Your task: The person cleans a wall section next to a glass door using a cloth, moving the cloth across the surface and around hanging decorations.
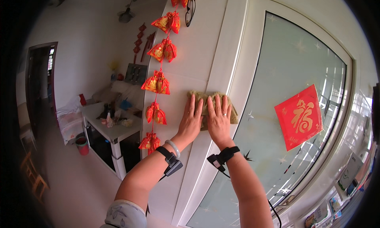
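Observation:
An olive-green cloth [233,115] lies flat against the white door frame and the edge of the white wall panel [190,64]. My left hand [191,118] presses on its left part with the palm down and fingers pointing up. Beside it, my right hand [219,118] rests on the cloth's right part, fingers slightly spread, a ring on one finger. Neither hand's fingers curl round the cloth. Both wrists wear black straps with small devices, and a pale bangle [173,147] circles the left one.
A string of red and gold pouches [157,82] hangs left of the hands, with eyeglasses [190,12] near its top. At right is a frosted glass door panel [276,64] bearing a red paper decoration [299,118]. A cluttered table [114,133] and a bin [82,145] stand at left.

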The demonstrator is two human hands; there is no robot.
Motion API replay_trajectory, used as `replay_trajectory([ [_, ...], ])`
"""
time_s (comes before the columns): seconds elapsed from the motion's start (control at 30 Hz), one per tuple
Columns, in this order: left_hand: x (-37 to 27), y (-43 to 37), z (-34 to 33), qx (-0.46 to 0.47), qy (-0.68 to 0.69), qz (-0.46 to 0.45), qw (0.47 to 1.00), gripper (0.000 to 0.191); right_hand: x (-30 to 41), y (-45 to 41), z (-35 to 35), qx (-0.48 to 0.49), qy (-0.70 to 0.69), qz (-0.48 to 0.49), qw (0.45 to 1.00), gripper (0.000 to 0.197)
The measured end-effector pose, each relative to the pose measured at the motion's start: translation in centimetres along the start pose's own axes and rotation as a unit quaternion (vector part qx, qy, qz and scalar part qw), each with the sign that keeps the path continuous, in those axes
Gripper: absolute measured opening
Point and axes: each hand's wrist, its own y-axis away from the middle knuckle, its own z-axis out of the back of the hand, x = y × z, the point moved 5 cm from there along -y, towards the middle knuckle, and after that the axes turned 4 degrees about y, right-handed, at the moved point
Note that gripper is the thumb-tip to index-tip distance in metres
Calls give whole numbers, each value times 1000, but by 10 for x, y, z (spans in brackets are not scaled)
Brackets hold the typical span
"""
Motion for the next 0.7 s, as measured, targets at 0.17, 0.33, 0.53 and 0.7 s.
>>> replay_trajectory([
  [0.17,2,-108,37,-72,-54,-87,992,64,-14,-96,35,-57,52,-19,997,66],
  [0.33,-15,-187,68,-148,-130,-151,969,61,-36,-160,48,-113,37,-64,991,73],
  [0.53,2,-175,47,-170,-19,-191,966,62,-26,-155,35,-127,133,-50,982,68],
  [0.7,10,-154,36,-168,7,-189,968,58,-20,-129,23,-112,144,-48,982,63],
])
